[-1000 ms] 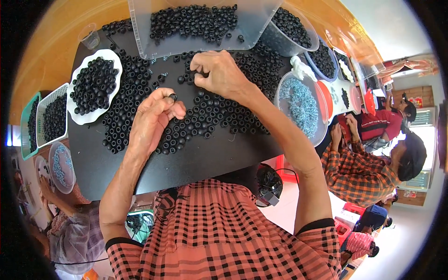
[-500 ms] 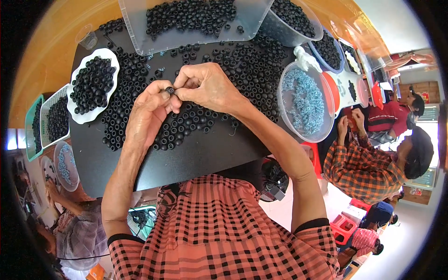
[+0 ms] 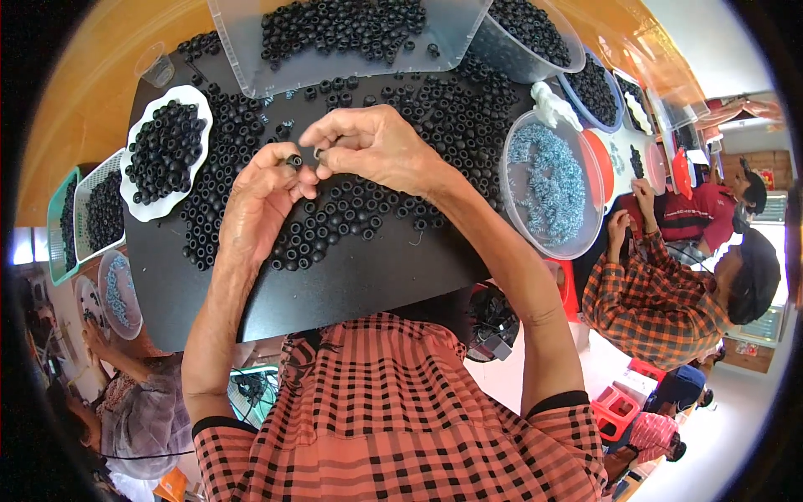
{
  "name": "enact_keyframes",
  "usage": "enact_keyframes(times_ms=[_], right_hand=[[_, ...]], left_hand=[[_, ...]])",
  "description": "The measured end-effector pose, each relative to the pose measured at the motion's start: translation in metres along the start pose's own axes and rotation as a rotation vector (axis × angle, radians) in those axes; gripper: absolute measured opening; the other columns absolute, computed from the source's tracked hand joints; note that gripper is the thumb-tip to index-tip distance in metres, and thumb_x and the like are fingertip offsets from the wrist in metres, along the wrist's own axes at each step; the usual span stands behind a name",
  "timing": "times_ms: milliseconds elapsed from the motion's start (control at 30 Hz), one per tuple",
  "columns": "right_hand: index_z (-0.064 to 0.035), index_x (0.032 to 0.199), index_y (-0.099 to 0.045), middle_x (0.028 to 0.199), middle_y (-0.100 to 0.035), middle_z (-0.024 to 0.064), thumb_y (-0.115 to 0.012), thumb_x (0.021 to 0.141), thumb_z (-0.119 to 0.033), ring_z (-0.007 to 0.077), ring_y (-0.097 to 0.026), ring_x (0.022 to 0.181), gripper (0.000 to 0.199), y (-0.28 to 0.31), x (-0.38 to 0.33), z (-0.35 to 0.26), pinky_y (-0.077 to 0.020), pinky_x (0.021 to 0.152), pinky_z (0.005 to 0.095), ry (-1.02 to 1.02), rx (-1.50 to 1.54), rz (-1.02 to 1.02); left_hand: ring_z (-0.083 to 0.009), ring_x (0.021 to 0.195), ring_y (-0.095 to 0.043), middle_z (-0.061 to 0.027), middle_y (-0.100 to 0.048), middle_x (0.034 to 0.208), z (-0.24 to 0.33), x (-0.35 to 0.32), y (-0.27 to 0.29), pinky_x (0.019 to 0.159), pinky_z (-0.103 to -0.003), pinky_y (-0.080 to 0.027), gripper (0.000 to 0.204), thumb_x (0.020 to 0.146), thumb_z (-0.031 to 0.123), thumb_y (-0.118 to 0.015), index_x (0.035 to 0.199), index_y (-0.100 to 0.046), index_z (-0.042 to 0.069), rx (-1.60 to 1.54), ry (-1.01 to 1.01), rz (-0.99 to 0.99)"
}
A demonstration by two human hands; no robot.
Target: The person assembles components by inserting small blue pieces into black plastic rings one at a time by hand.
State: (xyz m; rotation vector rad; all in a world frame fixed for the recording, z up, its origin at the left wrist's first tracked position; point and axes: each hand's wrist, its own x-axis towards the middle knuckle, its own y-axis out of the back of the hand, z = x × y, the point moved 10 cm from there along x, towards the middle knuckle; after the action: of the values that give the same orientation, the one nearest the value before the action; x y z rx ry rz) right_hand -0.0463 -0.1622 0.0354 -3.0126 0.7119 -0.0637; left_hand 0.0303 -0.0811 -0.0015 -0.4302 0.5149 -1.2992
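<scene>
My left hand (image 3: 261, 201) pinches a small black ring (image 3: 294, 160) between thumb and fingers above the black table (image 3: 360, 276). My right hand (image 3: 372, 146) meets it from the right, fingertips closed on a tiny part at about the same spot; the part itself is too small to make out. Under both hands lies a wide heap of loose black rings (image 3: 351, 209).
A clear bin of black rings (image 3: 335, 29) stands at the far edge. A white scalloped dish of rings (image 3: 163, 151) is left, a clear tub of small blue-grey springs (image 3: 548, 180) right. Other people sit at the right and lower left.
My right hand left the ring pile and came to my left hand; both rose slightly and now meet fingertip to fingertip over the heap.
</scene>
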Motion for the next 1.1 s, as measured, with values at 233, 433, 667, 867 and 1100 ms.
enact_keyframes(times_ms=[233,433,667,867,1100], right_hand=[[0.0036,0.099,-0.063,0.082,-0.064,0.0044,-0.057,0.084,0.003,0.0113,-0.063,0.074,0.016,-0.005,0.007,0.014,-0.0521,0.070,0.0244,0.002,0.136,0.039],[0.0032,0.087,-0.059,0.074,-0.064,0.0063,-0.058,0.082,0.004,0.0115,-0.064,0.066,0.005,-0.005,0.004,0.012,-0.0527,0.062,0.0250,0.038,0.237,0.083],[0.0011,0.095,-0.060,0.082,-0.064,0.0041,-0.058,0.085,0.002,0.0105,-0.063,0.077,0.010,-0.001,0.001,0.017,-0.0511,0.069,0.0232,0.015,0.105,0.073],[0.0020,0.102,-0.064,0.083,-0.066,0.0046,-0.062,0.085,0.001,0.0091,-0.063,0.076,0.017,-0.002,0.000,0.014,-0.0518,0.069,0.0226,0.073,0.065,0.124],[0.0018,0.096,-0.066,0.080,-0.067,0.0050,-0.063,0.085,0.001,0.0081,-0.062,0.071,0.011,-0.002,-0.001,0.019,-0.0513,0.065,0.0203,0.109,0.065,0.163]], left_hand=[[-0.0152,0.081,-0.057,-0.0072,-0.060,0.088,0.001,-0.001,0.001,0.079,-0.029,-0.047,0.016,0.086,0.005,-0.050,0.099,-0.058,-0.001,0.037,-0.007,0.077],[-0.0141,0.083,-0.058,-0.0074,-0.062,0.088,-0.002,-0.001,0.002,0.078,-0.028,-0.047,0.016,0.088,0.005,-0.049,0.099,-0.058,-0.001,0.056,0.018,0.044],[-0.0133,0.082,-0.061,-0.0085,-0.064,0.092,0.004,-0.001,0.004,0.075,-0.026,-0.048,0.014,0.090,0.004,-0.045,0.099,-0.056,0.000,0.143,-0.014,0.075],[-0.0110,0.077,-0.060,-0.0069,-0.065,0.091,0.005,-0.004,0.007,0.073,-0.024,-0.048,0.012,0.091,0.004,-0.046,0.097,-0.056,0.001,0.266,-0.036,0.121],[-0.0086,0.075,-0.058,-0.0054,-0.065,0.084,0.004,-0.004,0.008,0.071,-0.022,-0.046,0.010,0.092,0.007,-0.050,0.097,-0.057,0.002,0.351,-0.044,0.141]])
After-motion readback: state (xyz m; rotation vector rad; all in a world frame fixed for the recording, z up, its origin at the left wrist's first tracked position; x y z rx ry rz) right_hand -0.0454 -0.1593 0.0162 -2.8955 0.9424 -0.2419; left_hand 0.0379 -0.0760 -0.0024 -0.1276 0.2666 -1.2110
